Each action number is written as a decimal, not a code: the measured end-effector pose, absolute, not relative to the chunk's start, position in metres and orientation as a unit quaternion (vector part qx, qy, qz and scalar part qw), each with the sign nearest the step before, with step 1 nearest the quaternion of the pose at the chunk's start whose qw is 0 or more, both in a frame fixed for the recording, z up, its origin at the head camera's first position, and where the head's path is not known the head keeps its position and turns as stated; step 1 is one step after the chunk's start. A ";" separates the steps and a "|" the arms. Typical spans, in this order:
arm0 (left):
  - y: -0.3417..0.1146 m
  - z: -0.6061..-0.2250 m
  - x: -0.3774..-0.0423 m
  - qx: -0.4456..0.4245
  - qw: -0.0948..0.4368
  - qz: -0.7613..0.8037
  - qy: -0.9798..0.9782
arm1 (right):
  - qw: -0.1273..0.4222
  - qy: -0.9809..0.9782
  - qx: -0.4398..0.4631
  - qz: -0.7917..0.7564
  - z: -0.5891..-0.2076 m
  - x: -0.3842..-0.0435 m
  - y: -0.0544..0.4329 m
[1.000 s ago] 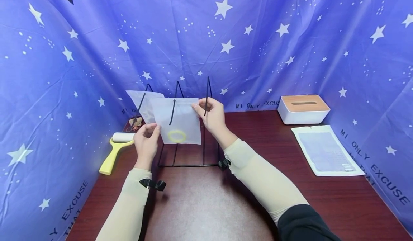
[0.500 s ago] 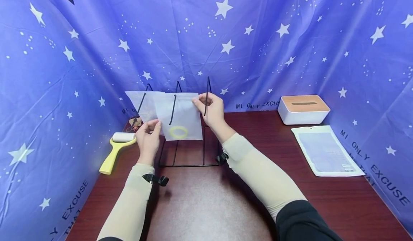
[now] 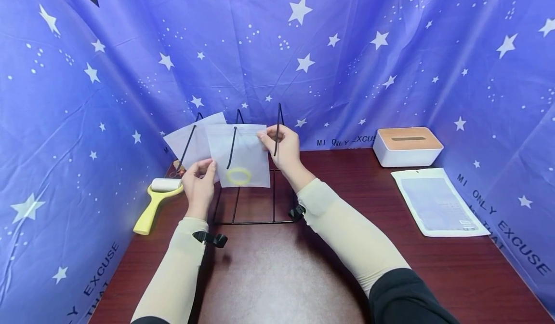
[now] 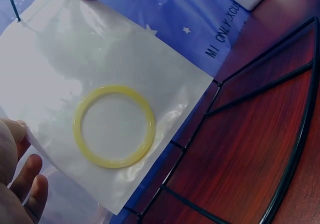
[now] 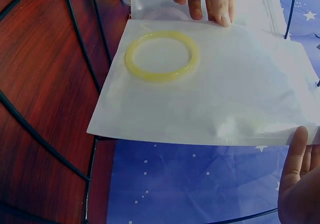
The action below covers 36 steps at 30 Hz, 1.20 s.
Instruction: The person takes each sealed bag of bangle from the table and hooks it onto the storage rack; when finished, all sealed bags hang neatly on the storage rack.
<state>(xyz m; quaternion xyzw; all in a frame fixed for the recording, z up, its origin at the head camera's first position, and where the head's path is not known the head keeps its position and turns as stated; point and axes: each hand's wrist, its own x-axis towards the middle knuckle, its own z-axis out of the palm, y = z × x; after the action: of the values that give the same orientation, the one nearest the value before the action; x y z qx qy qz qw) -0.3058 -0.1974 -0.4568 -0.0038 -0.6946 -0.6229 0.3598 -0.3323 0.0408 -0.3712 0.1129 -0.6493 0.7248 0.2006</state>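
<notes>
A translucent white zip bag (image 3: 253,153) hangs on the middle hook (image 3: 231,148) of a black wire rack (image 3: 256,223). Inside it, low down, lies a pale yellow bangle (image 4: 115,163), its whole ring showing in both wrist views. My left hand (image 3: 198,186) pinches the bag's left edge between thumb and fingers. At the upper right corner, my right hand (image 3: 285,151) pinches the bag just below the zip strip, beside the right hook (image 3: 276,138). Another white bag (image 3: 205,143) hangs tilted on the left hook, partly covered by the front bag and my left hand.
To the left lies a yellow-handled lint roller (image 3: 151,208), with a small brown trinket (image 3: 178,166) behind it. At the right stand a white tissue box (image 3: 407,156) with a wooden lid and, in front of it, a flat pale package (image 3: 438,203). Starry blue cloth encloses the table.
The front bag has risen a little, and my left hand has shifted slightly up and right with its edge. The bag on the left hook has swung, its right corner now higher.
</notes>
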 end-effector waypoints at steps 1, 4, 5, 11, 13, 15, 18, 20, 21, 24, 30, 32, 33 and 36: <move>-0.197 -0.457 -0.306 -0.003 0.359 -0.622 -0.696 | 0.200 -0.650 0.114 0.724 -0.372 -0.332 0.041; -0.198 -0.457 -0.306 -0.001 0.358 -0.620 -0.698 | 0.200 -0.656 0.114 0.719 -0.373 -0.332 0.042; -0.198 -0.458 -0.306 -0.001 0.358 -0.619 -0.699 | 0.199 -0.659 0.114 0.716 -0.373 -0.332 0.043; -0.189 -0.443 -0.292 0.006 0.359 -0.611 -0.706 | 0.198 -0.677 0.122 0.699 -0.377 -0.332 0.046; -0.188 -0.442 -0.291 0.012 0.359 -0.607 -0.709 | 0.195 -0.684 0.118 0.693 -0.379 -0.332 0.048; -0.191 -0.448 -0.295 0.013 0.360 -0.606 -0.709 | 0.191 -0.687 0.111 0.692 -0.380 -0.331 0.049; -0.196 -0.459 -0.302 0.016 0.359 -0.603 -0.712 | 0.187 -0.684 0.107 0.697 -0.382 -0.330 0.052; -0.198 -0.461 -0.301 0.016 0.355 -0.598 -0.719 | 0.189 -0.677 0.109 0.702 -0.384 -0.328 0.053; -0.198 -0.462 -0.301 0.015 0.352 -0.596 -0.722 | 0.191 -0.675 0.112 0.704 -0.385 -0.328 0.054; -0.201 -0.464 -0.297 0.007 0.347 -0.588 -0.731 | 0.198 -0.670 0.123 0.705 -0.389 -0.327 0.058; -0.206 -0.471 -0.286 -0.012 0.343 -0.565 -0.750 | 0.220 -0.668 0.139 0.698 -0.392 -0.324 0.069; -0.208 -0.474 -0.281 -0.020 0.339 -0.560 -0.756 | 0.225 -0.664 0.142 0.699 -0.393 -0.322 0.074; -0.209 -0.476 -0.279 -0.024 0.335 -0.557 -0.759 | 0.228 -0.664 0.143 0.698 -0.393 -0.320 0.077; -0.212 -0.481 -0.270 -0.030 0.321 -0.552 -0.769 | 0.235 -0.668 0.147 0.690 -0.393 -0.315 0.087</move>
<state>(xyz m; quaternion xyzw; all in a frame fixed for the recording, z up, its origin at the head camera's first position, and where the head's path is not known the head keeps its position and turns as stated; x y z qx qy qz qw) -0.2702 -0.2123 -0.4814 -0.0298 -0.7687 -0.5524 0.3210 -0.3145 0.0868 -0.3933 0.1468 -0.6681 0.6904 0.2354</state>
